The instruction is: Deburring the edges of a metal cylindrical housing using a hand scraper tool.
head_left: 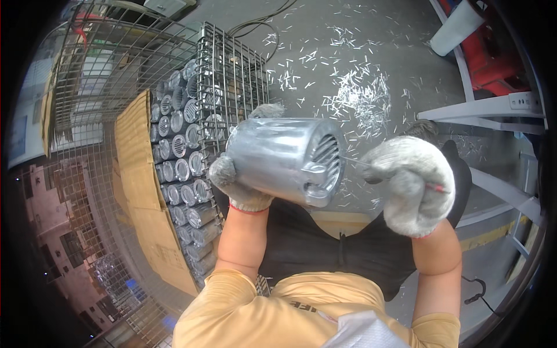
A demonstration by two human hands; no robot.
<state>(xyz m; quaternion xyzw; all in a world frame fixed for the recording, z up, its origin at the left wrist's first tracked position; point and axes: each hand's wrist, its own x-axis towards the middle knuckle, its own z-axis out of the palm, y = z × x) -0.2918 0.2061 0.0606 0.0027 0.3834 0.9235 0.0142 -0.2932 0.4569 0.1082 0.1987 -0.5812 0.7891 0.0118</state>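
My left hand, in a grey-white knit glove, is closed round the back end of a silvery metal cylinder housing. The housing lies on its side in the air above my lap, its slotted end face turned to the right. My right hand, gloved too, has its fingers curled round a thin tool. A slim shaft sticks out from those fingers toward the slots, and a bit of red shows by the palm. Whether the tip touches the slots I cannot tell.
On my left stands a wire cage holding stacked slotted metal cylinders, with a cardboard sheet along its side. Many small shiny metal slivers litter the grey floor. To the right are a pale metal frame and a white cylinder.
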